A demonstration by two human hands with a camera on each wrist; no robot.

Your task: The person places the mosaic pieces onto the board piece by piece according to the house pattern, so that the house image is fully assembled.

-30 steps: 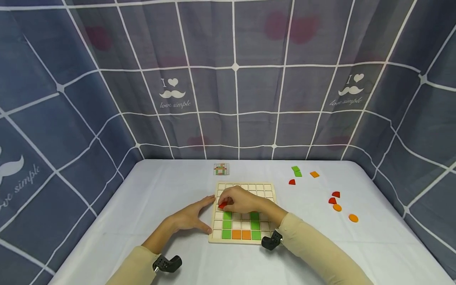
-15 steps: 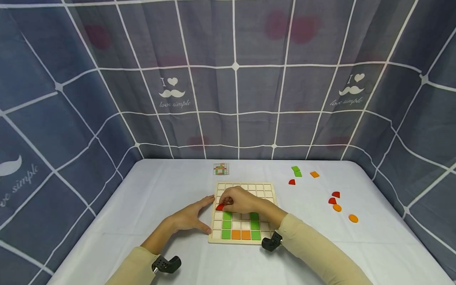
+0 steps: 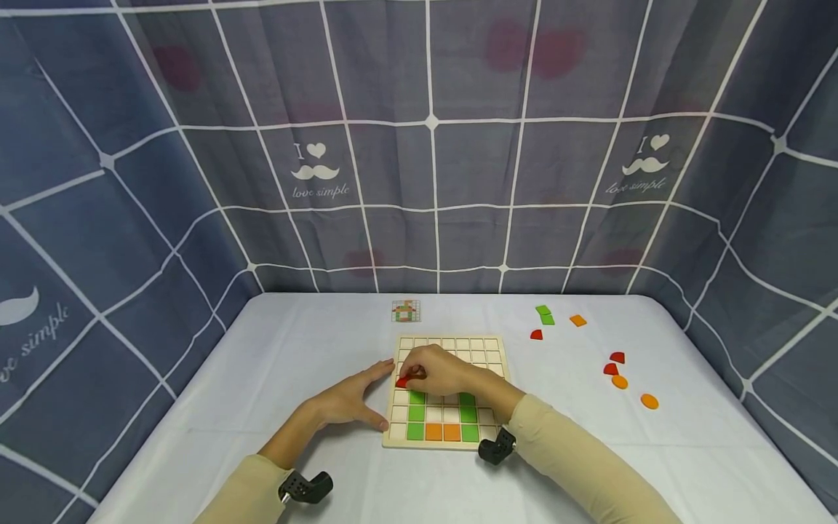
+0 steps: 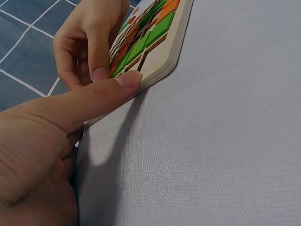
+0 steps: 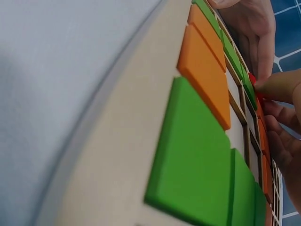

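Note:
The wooden grid board [image 3: 478, 346] lies flat on the table, with green square tiles [image 3: 416, 413] and orange square tiles [image 3: 433, 431] set in its cells. My right hand [image 3: 440, 369] reaches over the board's left side, pinching a red quarter-circle tile [image 3: 402, 382] at a left-column cell. In the right wrist view only a sliver of that red tile [image 5: 253, 80] shows by the fingertips. My left hand [image 3: 350, 397] rests with fingers and thumb spread along the board's left edge. The left wrist view has the thumb [image 4: 106, 96] touching the near left corner.
Behind the board lies a small pattern card [image 3: 406, 311]. To the right are loose pieces: green tiles [image 3: 546, 316], an orange square tile [image 3: 578, 320], red quarter-circle tiles [image 3: 611, 369] and orange discs [image 3: 649, 401]. Grey checked curtains [image 3: 471, 167] enclose the white table [image 3: 314, 320].
My right hand has shifted the red quarter-circle tile slightly left and down into line with the left-column cell. The left hand stays at the board's edge.

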